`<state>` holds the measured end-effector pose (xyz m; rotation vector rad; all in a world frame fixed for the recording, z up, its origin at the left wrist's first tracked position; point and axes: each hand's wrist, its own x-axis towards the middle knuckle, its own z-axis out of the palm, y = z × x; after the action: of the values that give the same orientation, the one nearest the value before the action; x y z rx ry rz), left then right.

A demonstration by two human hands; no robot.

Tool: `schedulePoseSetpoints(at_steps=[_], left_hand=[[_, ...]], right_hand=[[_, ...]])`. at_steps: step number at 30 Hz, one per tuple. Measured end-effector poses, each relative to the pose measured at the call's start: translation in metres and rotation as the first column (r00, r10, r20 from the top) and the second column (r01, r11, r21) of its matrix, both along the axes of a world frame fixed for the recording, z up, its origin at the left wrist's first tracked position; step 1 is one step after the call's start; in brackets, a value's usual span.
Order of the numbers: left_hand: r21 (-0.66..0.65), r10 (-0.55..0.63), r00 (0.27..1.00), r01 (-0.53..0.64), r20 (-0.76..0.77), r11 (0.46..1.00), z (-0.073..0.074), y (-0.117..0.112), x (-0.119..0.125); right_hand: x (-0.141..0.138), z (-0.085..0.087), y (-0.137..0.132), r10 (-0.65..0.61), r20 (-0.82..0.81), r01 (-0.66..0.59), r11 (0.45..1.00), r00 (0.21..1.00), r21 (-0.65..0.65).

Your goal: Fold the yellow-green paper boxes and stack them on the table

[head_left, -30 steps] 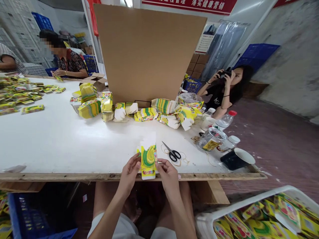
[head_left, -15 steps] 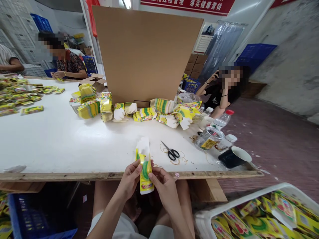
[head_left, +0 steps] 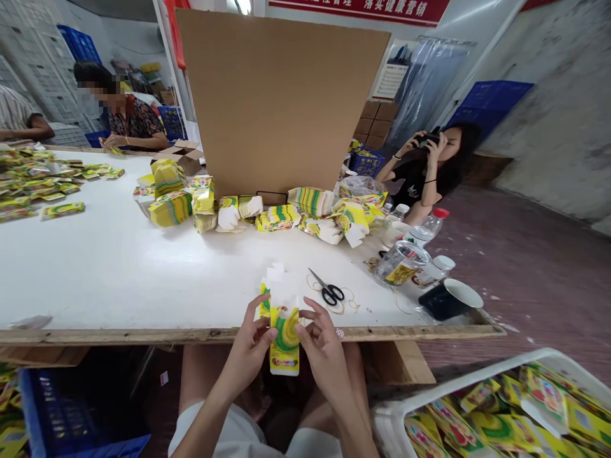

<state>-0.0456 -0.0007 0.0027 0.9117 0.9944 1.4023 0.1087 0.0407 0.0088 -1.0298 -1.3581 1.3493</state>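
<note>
Between my hands, just over the table's front edge, is a small yellow and green carton [head_left: 285, 337] with its white end flaps up. My left hand [head_left: 255, 337] grips its left edge with the thumb in front and the index finger stretched out. On its right edge, my right hand [head_left: 319, 334] pinches with the thumb, other fingers partly spread. Behind it, another yellow carton [head_left: 265, 299] with white flaps lies on the table, partly hidden. Black-handled scissors [head_left: 329, 292] rest among thin rubber bands to the right.
Bundles of flat cartons [head_left: 170, 207] line the foot of a tall cardboard sheet [head_left: 281, 102]. Bottles, a clear jar [head_left: 402, 264] and a dark cup [head_left: 449, 300] stand at the right. A white crate [head_left: 391, 413] of cartons is at lower right, a blue crate [head_left: 81, 407] at lower left. Co-workers sit beyond.
The carton in my hands has gone from narrow and angled to facing me broadly, its front square on. My fingers have spread somewhat. The person at right now holds a dark device with both hands.
</note>
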Motion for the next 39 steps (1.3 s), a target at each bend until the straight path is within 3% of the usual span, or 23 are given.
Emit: schedulePoseSetpoints(at_steps=[5,10,15,21,24,27,32,36,39], left_hand=[[0.011,-0.096,0.995,0.095,0.035,0.995,0.009,-0.004,-0.002],[0.035,-0.231,0.968,0.228,0.098,0.973,0.006,-0.006,-0.001],[0.046,-0.183,0.975,0.178,0.129,0.983,0.006,-0.007,0.003],[0.0,-0.137,0.99,0.137,-0.035,0.991,0.006,-0.005,0.0],[0.026,-0.046,0.986,0.05,-0.158,0.998,0.005,-0.004,0.001],[0.038,-0.063,0.978,0.072,-0.199,0.997,0.004,-0.005,0.003],[-0.021,-0.117,0.991,0.116,-0.066,0.993,0.005,-0.006,0.002],[-0.029,-0.145,0.988,0.147,0.057,0.989,0.009,-0.006,0.0],[-0.008,-0.157,0.982,0.158,0.103,0.987,0.014,-0.006,0.007]], right_hand=[[0.011,0.015,0.011,0.157,0.093,-0.163,0.985,0.983,0.05],[0.013,0.017,0.013,0.171,0.129,-0.186,0.976,0.977,0.115],[0.01,0.01,0.01,0.031,0.01,-0.032,0.995,0.999,0.099],[0.019,0.02,0.01,0.049,0.163,-0.09,0.963,0.985,0.253],[0.02,0.026,0.007,0.161,0.213,-0.179,0.981,0.964,0.068],[0.016,0.025,0.005,0.223,0.248,-0.213,0.975,0.943,-0.065],[0.011,0.023,0.002,0.108,0.447,-0.126,0.992,0.888,0.01],[0.012,0.026,0.0,0.087,0.447,-0.124,0.991,0.89,0.054],[0.01,0.027,-0.001,-0.03,0.428,-0.045,0.985,0.903,0.164]])
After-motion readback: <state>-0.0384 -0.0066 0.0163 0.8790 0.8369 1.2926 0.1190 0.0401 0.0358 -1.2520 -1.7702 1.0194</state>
